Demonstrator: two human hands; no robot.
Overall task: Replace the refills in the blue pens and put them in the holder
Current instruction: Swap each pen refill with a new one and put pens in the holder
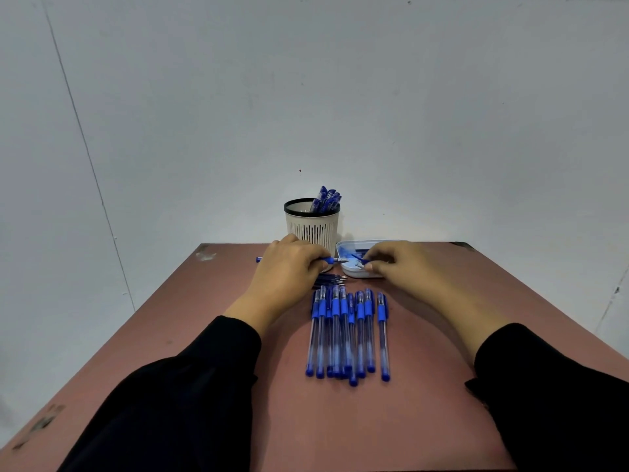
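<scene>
Head view: your left hand (289, 267) grips one pen (332, 260) for refilling; your right hand (396, 264) pinches a part over the tray (343, 248); holder (312, 226) waits behind.

The person wears a black long-sleeved top. The left sleeve (177, 386) and the right sleeve (544, 379) are loose, plain and dark, with no visible pattern or marking, and each ends at the wrist. The left hand (289, 267) and right hand (398, 264) are bare, without gloves, rings or a watch.
</scene>
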